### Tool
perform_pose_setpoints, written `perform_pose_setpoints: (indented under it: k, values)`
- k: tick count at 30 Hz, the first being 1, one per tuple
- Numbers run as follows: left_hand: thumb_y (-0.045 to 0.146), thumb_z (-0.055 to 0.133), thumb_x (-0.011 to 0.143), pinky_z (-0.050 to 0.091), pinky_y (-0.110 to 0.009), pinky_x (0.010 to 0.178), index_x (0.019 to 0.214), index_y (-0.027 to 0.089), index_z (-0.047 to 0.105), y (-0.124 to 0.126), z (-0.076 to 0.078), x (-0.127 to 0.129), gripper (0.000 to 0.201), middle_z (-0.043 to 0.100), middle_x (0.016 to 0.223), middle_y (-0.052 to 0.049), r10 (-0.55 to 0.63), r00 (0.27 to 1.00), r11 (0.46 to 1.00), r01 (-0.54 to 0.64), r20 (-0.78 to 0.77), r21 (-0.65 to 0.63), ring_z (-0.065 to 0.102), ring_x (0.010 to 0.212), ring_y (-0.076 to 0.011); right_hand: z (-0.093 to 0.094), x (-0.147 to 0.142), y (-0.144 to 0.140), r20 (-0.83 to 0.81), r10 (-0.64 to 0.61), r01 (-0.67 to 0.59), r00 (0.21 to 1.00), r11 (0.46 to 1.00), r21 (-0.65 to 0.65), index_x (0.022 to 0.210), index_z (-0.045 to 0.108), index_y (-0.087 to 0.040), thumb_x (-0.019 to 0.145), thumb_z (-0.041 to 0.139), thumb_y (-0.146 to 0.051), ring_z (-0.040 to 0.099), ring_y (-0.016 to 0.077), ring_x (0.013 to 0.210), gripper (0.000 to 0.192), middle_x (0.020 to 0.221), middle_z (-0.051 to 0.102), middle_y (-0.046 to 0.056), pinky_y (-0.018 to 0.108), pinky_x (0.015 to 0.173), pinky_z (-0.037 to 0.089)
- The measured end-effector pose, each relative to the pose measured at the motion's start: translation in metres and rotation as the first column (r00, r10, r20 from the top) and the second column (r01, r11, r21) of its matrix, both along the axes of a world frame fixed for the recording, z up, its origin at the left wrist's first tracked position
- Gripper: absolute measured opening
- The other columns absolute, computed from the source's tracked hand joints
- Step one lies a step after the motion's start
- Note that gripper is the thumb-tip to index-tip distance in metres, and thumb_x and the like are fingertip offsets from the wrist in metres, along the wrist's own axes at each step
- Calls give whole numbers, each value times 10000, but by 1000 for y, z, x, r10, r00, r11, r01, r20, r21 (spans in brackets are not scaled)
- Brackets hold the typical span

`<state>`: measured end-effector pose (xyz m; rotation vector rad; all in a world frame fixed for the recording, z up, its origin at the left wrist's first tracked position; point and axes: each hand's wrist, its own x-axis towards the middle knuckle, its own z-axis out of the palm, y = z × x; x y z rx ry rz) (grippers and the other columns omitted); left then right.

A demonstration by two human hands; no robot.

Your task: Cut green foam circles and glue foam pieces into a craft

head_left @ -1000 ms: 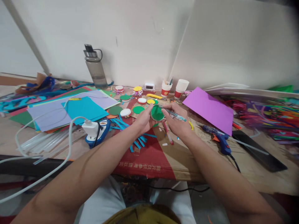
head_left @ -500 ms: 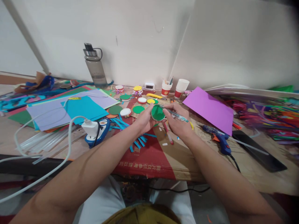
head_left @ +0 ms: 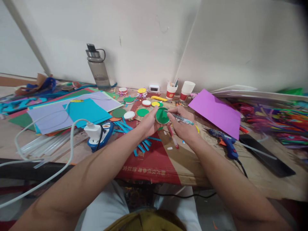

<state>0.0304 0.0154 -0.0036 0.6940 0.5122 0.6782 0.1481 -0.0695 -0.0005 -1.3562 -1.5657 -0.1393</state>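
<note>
A round green disc with a pale rim point(head_left: 162, 116) is gripped in my left hand point(head_left: 150, 123), its green face turned up toward me. My right hand point(head_left: 183, 120) holds a clear-barrelled pen point(head_left: 182, 119) slantwise, with the tip end over the disc's right edge. Below the hands a red pen point(head_left: 173, 137) lies on the cardboard point(head_left: 161, 163). Just behind my left hand are a green paper circle point(head_left: 142, 112), a white round lid-like piece point(head_left: 129, 115) and a yellow circle point(head_left: 155, 104). Blue paper strips point(head_left: 143, 146) spread out beside my left wrist.
Coloured paper sheets point(head_left: 88, 112), a power strip point(head_left: 101, 136) and a white cable are on the left. A grey bottle point(head_left: 97, 69) and paper cups point(head_left: 172, 90) stand by the wall. Purple paper point(head_left: 218, 112), a glue gun point(head_left: 227, 144) and a black phone-like slab point(head_left: 267, 155) lie right.
Very little differs. Both hands stay at the same spot with the disc and the pen, and my right fingers with the pen have shifted slightly.
</note>
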Motion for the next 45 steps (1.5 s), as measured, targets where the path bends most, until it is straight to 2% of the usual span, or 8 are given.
perform_pose_setpoints:
  k: [6, 12, 18, 24, 32, 37, 45]
  values:
    - [368, 465, 961, 603, -339, 754, 930, 123, 675, 1, 1, 0, 324, 733, 796, -75, 7, 1000, 1000, -7, 6, 1, 700, 735, -162, 1, -3, -1, 7, -15, 15, 1000, 1000, -18, 827, 653, -223, 841, 593, -209, 630, 150, 687, 63, 797, 704, 2, 288, 662, 490]
    - [357, 469, 958, 599, -358, 777, 897, 125, 672, 1, 0, 0, 315, 732, 817, -87, 13, 1000, 1000, -13, 9, -8, 707, 772, -177, -1, -1, 0, 18, -19, 20, 1000, 999, -49, 811, 645, -234, 827, 592, -213, 640, 168, 713, 59, 803, 707, 4, 310, 673, 500]
    - [362, 475, 956, 601, -367, 772, 895, 126, 668, 2, -1, 0, 311, 732, 829, -94, 29, 1000, 999, -29, 0, -13, 709, 759, -177, 2, -3, -2, 13, 13, -12, 1000, 997, -72, 789, 633, -228, 830, 577, -201, 635, 160, 690, 74, 771, 693, 0, 298, 655, 492]
    - [358, 468, 959, 600, -357, 754, 861, 122, 655, 2, 0, 0, 317, 727, 815, -92, 37, 999, 999, -37, -10, -11, 700, 723, -165, 4, -6, -5, 39, -4, 7, 999, 997, -80, 760, 627, -226, 825, 573, -195, 623, 168, 690, 89, 750, 687, 4, 308, 662, 479]
    - [411, 528, 921, 592, -327, 742, 840, 156, 651, 9, -9, 1, 295, 713, 762, -54, 37, 999, 999, -37, -15, 39, 675, 675, -142, 1, -5, -6, 110, 21, -10, 994, 995, -102, 734, 604, -226, 853, 563, -246, 612, 172, 706, 127, 738, 670, 9, 315, 684, 465]
    - [430, 548, 906, 587, -301, 684, 878, 164, 652, 9, -9, 1, 286, 704, 737, -50, 45, 999, 998, -44, -16, 38, 671, 654, -145, 2, -7, -7, 96, 35, -20, 995, 988, -154, 722, 582, -227, 853, 540, -245, 598, 172, 685, 138, 716, 650, 12, 313, 676, 448]
    - [425, 593, 882, 531, -208, 518, 842, 152, 621, 7, -5, 2, 277, 673, 667, -26, 100, 995, 995, -100, -17, 15, 610, 518, -102, 2, -9, -9, 120, 61, -40, 991, 984, -174, 708, 554, -222, 849, 530, -244, 563, 160, 662, 145, 703, 628, 7, 304, 661, 424]
